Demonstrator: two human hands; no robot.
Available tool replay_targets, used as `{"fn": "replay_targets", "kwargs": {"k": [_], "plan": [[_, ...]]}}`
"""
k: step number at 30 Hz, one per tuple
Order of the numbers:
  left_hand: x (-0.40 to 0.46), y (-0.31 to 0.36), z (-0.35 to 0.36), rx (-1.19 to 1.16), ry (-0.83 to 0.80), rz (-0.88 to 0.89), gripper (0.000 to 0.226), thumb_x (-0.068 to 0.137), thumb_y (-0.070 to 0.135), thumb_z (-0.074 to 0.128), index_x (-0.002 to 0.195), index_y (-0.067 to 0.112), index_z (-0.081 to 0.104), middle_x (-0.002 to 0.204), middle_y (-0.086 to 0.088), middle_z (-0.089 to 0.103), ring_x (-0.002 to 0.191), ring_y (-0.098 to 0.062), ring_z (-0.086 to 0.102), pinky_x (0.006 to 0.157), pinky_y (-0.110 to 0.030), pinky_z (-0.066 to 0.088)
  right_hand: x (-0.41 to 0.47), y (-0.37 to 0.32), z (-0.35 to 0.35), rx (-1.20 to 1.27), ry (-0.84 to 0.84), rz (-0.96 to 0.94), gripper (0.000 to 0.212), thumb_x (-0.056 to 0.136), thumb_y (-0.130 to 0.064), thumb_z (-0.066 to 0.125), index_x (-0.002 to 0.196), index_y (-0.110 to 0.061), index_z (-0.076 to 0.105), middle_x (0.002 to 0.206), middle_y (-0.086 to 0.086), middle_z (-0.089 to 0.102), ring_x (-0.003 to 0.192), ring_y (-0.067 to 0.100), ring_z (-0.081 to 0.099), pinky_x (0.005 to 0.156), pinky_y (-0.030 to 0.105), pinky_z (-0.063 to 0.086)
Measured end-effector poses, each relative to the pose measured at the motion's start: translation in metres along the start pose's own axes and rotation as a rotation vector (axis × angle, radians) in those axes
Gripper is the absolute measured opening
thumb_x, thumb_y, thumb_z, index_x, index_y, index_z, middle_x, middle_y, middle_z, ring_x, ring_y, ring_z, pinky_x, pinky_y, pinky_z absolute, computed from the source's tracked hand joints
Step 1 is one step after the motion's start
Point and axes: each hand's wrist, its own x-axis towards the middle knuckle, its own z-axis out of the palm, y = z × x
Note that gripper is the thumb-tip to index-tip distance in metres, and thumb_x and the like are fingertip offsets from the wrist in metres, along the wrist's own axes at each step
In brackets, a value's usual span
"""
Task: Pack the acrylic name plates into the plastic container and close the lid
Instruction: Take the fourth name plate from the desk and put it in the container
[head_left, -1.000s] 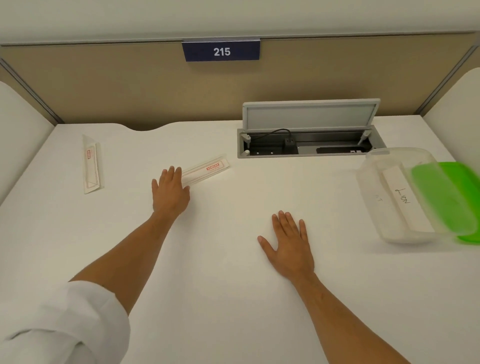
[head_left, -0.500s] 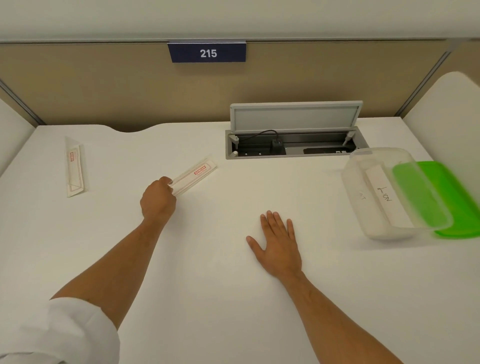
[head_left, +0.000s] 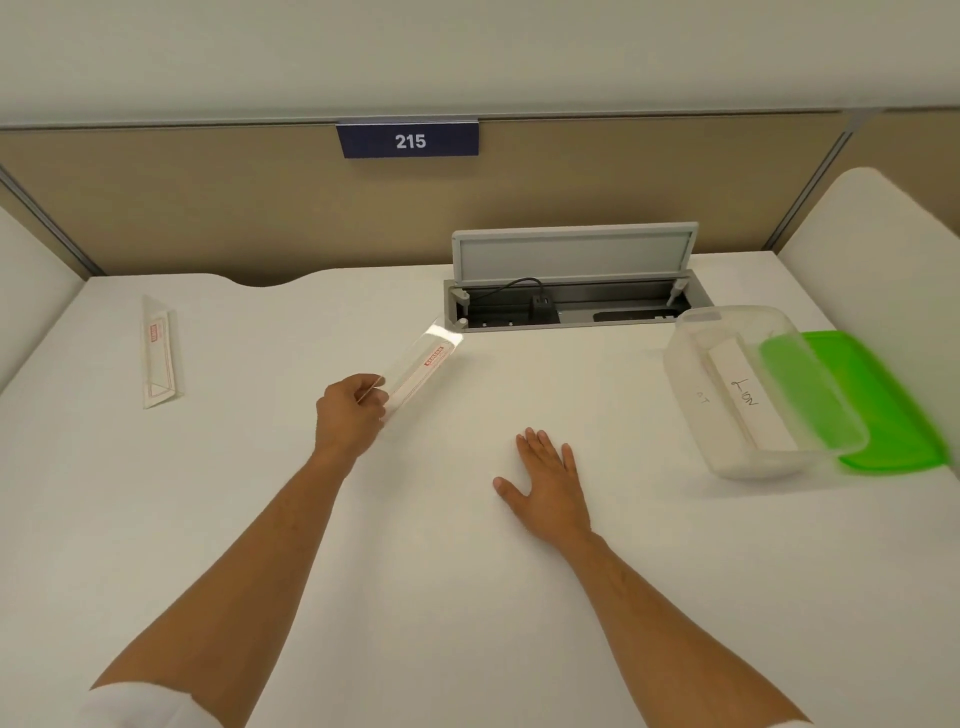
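Fingers (head_left: 373, 394) of your left hand (head_left: 349, 413) are closed around the near end of one acrylic name plate (head_left: 422, 365). Its far end points away from you and to the right, toward the open cable box (head_left: 574, 304) set in the desk (head_left: 467, 571). The plate looks raised off the white surface, though I cannot tell this for sure. It is clear, with a small red label near the far end.

Your right hand (head_left: 548, 486) lies flat on the desk with the palm down and the fingers spread a little. It holds nothing.

A second name plate (head_left: 160, 358) lies on the desk far to the left, well apart from both hands.

The plastic container (head_left: 763, 389) is at the right side, open and tilted, with one side resting on the green lid (head_left: 883, 415) that lies partly under it. A white strip (head_left: 740, 400) with handwriting is on or in the container; I cannot tell which.

On the back panel (head_left: 208, 208) there is a blue sign (head_left: 408, 139) with the number 215.
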Motion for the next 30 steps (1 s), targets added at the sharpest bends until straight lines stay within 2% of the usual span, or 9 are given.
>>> {"fn": "replay_targets", "kwargs": {"k": [2,6,8,12,15,18,21,24,30], "plan": [[-0.010,0.009,0.004,-0.031,-0.052,0.018,0.021,0.088,0.008,0.062,0.105,0.015,0.071,0.087,-0.004,0.072,0.066,-0.015,0.065,0.055,-0.023,0.053,-0.001,0.000,-0.009,0.186,0.002,0.044,0.072,0.097,-0.047,0.048,0.153,-0.015,0.018,0.162,-0.001,0.017,0.149,0.010,0.007,0.119,0.027,-0.006],[-0.027,0.026,0.012,-0.066,-0.175,0.028,0.018,0.090,0.006,0.061,0.099,0.017,0.072,0.082,-0.001,0.072,0.064,-0.011,0.061,0.055,-0.026,0.049,-0.010,0.003,-0.034,0.596,0.137,0.223,0.062,0.095,-0.038,0.057,0.149,-0.017,0.035,0.153,0.001,0.038,0.141,0.016,0.033,0.111,0.022,0.023],[-0.035,0.034,0.017,-0.074,-0.239,0.021,0.018,0.093,0.006,0.058,0.100,0.014,0.072,0.083,-0.003,0.071,0.064,-0.011,0.060,0.056,-0.024,0.046,-0.011,0.008,-0.048,0.692,0.206,0.265,0.057,0.096,-0.037,0.056,0.147,-0.017,0.039,0.151,0.001,0.042,0.138,0.016,0.039,0.108,0.021,0.028],[-0.051,0.049,0.026,-0.110,-0.377,-0.014,0.021,0.096,0.002,0.053,0.097,0.011,0.073,0.083,-0.007,0.071,0.064,-0.013,0.058,0.060,-0.026,0.045,-0.010,0.025,-0.079,0.869,0.243,0.258,0.055,0.097,-0.031,0.057,0.147,-0.018,0.038,0.150,-0.002,0.042,0.136,0.015,0.041,0.112,0.029,0.034],[-0.062,0.058,0.034,-0.156,-0.484,-0.066,0.022,0.097,0.003,0.052,0.099,0.009,0.073,0.082,-0.005,0.071,0.066,-0.012,0.059,0.061,-0.025,0.047,-0.014,0.040,-0.100,1.005,0.230,0.223,0.052,0.094,-0.029,0.061,0.142,-0.020,0.044,0.143,-0.002,0.050,0.128,0.011,0.049,0.103,0.023,0.041],[-0.072,0.065,0.047,-0.184,-0.577,-0.131,0.023,0.098,0.003,0.051,0.102,0.007,0.073,0.081,-0.003,0.072,0.066,-0.010,0.060,0.068,-0.027,0.049,-0.023,0.054,-0.117,1.067,0.234,0.170,0.040,0.090,-0.036,0.066,0.129,-0.027,0.058,0.128,-0.006,0.063,0.112,0.000,0.060,0.087,0.010,0.047],[-0.083,0.072,0.064,-0.220,-0.631,-0.194,0.024,0.098,0.000,0.050,0.104,0.003,0.072,0.081,-0.005,0.071,0.066,-0.011,0.059,0.071,-0.027,0.048,-0.032,0.068,-0.128,1.072,0.308,0.144,0.022,0.089,-0.032,0.069,0.110,-0.029,0.068,0.109,-0.009,0.072,0.103,0.001,0.065,0.094,0.021,0.051],[-0.095,0.079,0.081,-0.253,-0.651,-0.240,0.024,0.097,-0.002,0.049,0.101,0.000,0.072,0.079,-0.005,0.071,0.064,-0.010,0.059,0.069,-0.023,0.049,-0.042,0.082,-0.137,1.095,0.374,0.173,0.012,0.088,-0.025,0.071,0.100,-0.024,0.072,0.098,-0.009,0.075,0.096,0.005,0.068,0.094,0.029,0.052],[-0.108,0.086,0.106,-0.219,-0.657,-0.286,0.024,0.097,0.003,0.051,0.101,0.002,0.074,0.083,-0.007,0.073,0.067,-0.012,0.058,0.074,-0.025,0.050,-0.059,0.106,-0.149,1.103,0.425,0.220,0.007,0.085,-0.022,0.074,0.092,-0.022,0.073,0.089,-0.003,0.076,0.085,0.008,0.069,0.088,0.033,0.055]]}}
